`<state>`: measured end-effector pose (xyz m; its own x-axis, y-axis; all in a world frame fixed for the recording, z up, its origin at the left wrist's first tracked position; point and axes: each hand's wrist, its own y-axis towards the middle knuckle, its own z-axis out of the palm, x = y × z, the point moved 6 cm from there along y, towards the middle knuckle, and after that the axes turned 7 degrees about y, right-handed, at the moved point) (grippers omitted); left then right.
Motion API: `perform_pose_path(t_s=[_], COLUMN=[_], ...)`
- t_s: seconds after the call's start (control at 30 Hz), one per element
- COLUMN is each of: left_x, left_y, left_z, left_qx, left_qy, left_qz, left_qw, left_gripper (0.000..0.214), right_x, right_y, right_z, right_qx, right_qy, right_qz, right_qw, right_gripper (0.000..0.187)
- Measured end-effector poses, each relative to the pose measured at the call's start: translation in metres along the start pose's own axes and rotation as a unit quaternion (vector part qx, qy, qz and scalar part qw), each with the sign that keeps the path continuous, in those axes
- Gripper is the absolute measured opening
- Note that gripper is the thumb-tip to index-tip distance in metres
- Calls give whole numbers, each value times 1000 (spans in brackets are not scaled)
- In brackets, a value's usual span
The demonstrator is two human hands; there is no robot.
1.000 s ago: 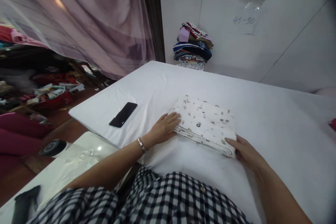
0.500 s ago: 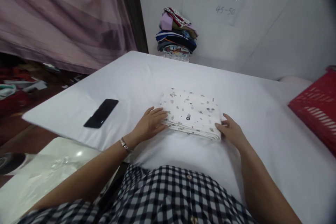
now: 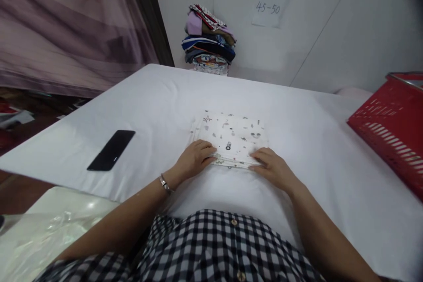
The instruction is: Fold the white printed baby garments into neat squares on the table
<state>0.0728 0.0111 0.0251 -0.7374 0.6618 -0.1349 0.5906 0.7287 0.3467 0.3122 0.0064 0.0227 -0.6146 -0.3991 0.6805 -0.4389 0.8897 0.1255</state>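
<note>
A folded white cloth (image 3: 231,134) with small grey and brown printed figures lies flat on the white-covered table. My left hand (image 3: 197,158) grips its near edge on the left, fingers on top and thumb at the layered fold. At the right part of that same edge, my right hand (image 3: 271,165) pinches the layers between thumb and fingers. Exactly what kind of fabric piece it is does not show.
A black phone (image 3: 111,150) lies left on the table (image 3: 158,97). To the right stands a red plastic basket (image 3: 390,119). Behind the far edge, a pile of folded clothes (image 3: 209,44) rests against the wall. Clear plastic (image 3: 49,233) sits at lower left.
My right hand has moved from the cloth's right corner inward along the near edge and now grips it. My left hand has closed on the near-left edge. The view has shifted slightly right.
</note>
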Motion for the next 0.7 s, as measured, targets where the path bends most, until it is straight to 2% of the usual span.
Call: perform_pose_path(t_s=[0.1,0.3,0.5,0.7], left_x=[0,7,7,0], left_y=[0,0,3,-1], left_z=[-1,-8,-6,-8], left_qx=[7,13,40,37], left_qy=[-11,-50,-6,29], left_qz=[-10,-14,-14,-2], left_qw=[1000,999,999,999], left_gripper=[22,23,20,26], right_x=[-1,1,0,-4], right_y=[0,0,1,2], right_z=[6,5,8,9], right_qx=[10,7,4,21], right_qy=[-31,-27,-41,-19], right_qz=[-6,0,-8,9], right_qw=[999,1000,999,1000], right_gripper=[29,30,27,28])
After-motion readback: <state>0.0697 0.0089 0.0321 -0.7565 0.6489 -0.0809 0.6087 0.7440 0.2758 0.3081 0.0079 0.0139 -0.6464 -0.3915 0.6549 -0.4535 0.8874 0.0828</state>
